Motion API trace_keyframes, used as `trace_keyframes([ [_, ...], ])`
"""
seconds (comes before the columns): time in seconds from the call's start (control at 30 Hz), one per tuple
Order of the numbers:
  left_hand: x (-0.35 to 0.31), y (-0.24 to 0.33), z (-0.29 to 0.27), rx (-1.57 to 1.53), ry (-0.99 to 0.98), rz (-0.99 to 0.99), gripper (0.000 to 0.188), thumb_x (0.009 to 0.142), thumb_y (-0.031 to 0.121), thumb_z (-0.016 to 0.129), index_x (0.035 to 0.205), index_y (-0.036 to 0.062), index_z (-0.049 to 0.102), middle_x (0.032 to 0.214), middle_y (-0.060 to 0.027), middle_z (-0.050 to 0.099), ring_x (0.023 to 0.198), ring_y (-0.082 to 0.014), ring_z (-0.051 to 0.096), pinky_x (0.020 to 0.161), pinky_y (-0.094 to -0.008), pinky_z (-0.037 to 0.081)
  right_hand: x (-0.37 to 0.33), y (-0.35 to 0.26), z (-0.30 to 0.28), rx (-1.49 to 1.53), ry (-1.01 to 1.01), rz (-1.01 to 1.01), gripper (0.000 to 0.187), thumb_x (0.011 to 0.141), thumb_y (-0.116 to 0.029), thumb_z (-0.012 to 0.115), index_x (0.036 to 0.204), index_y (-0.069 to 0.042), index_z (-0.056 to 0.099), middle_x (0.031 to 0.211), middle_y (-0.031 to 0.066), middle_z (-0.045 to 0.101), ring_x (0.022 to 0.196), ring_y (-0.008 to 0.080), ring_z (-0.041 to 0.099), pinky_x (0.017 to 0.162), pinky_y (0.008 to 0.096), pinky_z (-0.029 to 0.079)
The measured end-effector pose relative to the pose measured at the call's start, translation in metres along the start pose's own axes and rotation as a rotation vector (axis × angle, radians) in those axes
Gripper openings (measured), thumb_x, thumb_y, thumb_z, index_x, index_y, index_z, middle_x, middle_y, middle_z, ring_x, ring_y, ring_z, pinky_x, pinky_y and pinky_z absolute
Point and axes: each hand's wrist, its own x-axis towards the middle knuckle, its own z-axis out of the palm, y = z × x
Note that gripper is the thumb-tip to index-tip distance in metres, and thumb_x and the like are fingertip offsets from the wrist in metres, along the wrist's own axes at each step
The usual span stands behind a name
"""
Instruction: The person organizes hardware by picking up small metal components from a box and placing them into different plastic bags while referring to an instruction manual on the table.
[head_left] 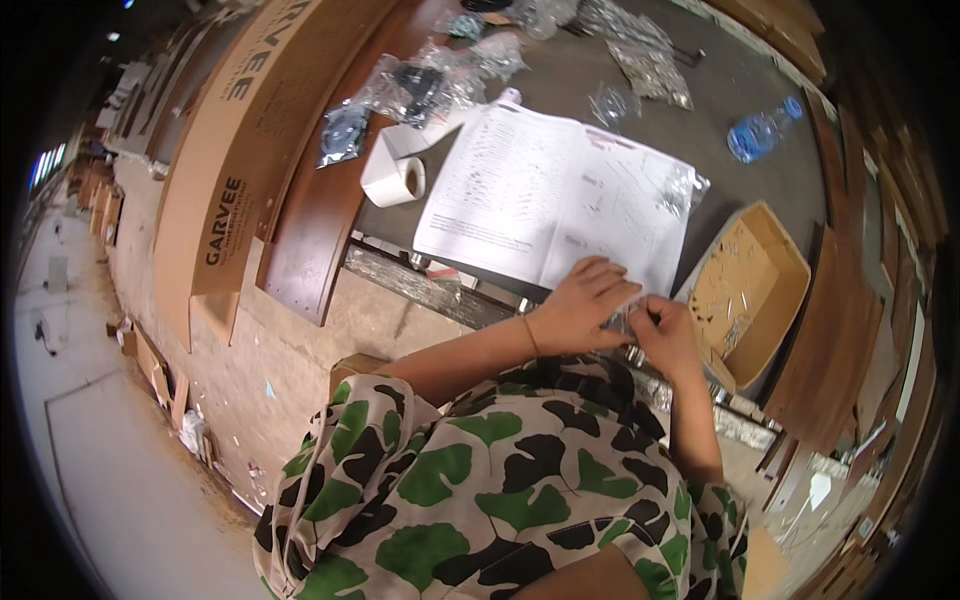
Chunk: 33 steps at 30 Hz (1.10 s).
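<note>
Both left hand (575,312) and right hand (667,337) sit at five o'clock of the printed sheet (505,190); pinching or not, I cannot tell.

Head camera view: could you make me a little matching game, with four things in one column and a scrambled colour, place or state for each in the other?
Things:
1. Printed sheets
2. Plastic bottle
3. Cardboard tray
4. Left hand

Descriptions:
A. Has small metal pieces inside
B. Has a thin band at its wrist
C. White, spread open
D. Clear blue

Pairs: 1-C, 2-D, 3-A, 4-B
</note>
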Motion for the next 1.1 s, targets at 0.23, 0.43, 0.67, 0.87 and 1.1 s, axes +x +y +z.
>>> trace_keyframes([
  [0.23,0.007,0.005,-0.004,-0.151,-0.068,-0.148,0.064,0.058,0.034,0.082,0.111,0.0085,0.056,0.097,-0.0106,0.057,0.092,-0.0304,0.056,0.088,-0.0419,0.042,0.005,0.020,-0.001,0.166,-0.109,0.047,0.018,0.083,-0.013,0.062,0.077,0.004,0.065,0.057,-0.0016,0.055,0.055,0.0038,0.043,0.048,0.0244,0.035],
  [0.43,0.006,0.004,0.003,-0.193,-0.107,-0.189,0.052,0.059,0.034,0.083,0.095,0.0085,0.055,0.093,-0.0087,0.059,0.083,-0.0293,0.058,0.079,-0.0388,0.045,0.001,0.013,-0.007,0.063,-0.147,0.155,0.022,0.083,-0.015,0.062,0.071,0.004,0.064,0.055,-0.0017,0.053,0.053,0.0044,0.041,0.047,0.0251,0.034],
  [0.67,0.009,0.007,0.001,-0.203,-0.132,-0.198,0.049,0.062,0.029,0.086,0.096,0.0081,0.058,0.088,-0.0073,0.062,0.083,-0.0277,0.061,0.077,-0.0372,0.049,0.004,0.023,-0.008,0.143,-0.191,0.121,0.023,0.082,-0.015,0.064,0.069,0.004,0.064,0.056,-0.0016,0.054,0.054,0.0047,0.042,0.047,0.0250,0.034],
  [0.87,0.017,0.016,0.008,-0.374,-0.205,-0.360,0.048,0.064,0.026,0.087,0.094,0.0045,0.056,0.074,-0.0044,0.060,0.067,-0.0156,0.059,0.061,-0.0277,0.048,-0.002,0.020,-0.026,0.160,-0.251,0.191,0.018,0.083,-0.016,0.069,0.081,0.002,0.067,0.069,-0.0019,0.062,0.062,0.0030,0.050,0.056,0.0209,0.040],
  [1.1,0.018,0.013,0.021,-0.612,-0.160,-0.557,0.039,0.071,0.013,0.084,0.096,0.0048,0.054,0.071,0.0004,0.058,0.065,-0.0048,0.055,0.057,-0.0197,0.045,0.007,0.082,-0.112,0.163,0.144,0.272,0.016,0.088,-0.019,0.066,0.093,-0.004,0.067,0.075,-0.0031,0.059,0.068,0.0044,0.048,0.059,0.0214,0.040],
])
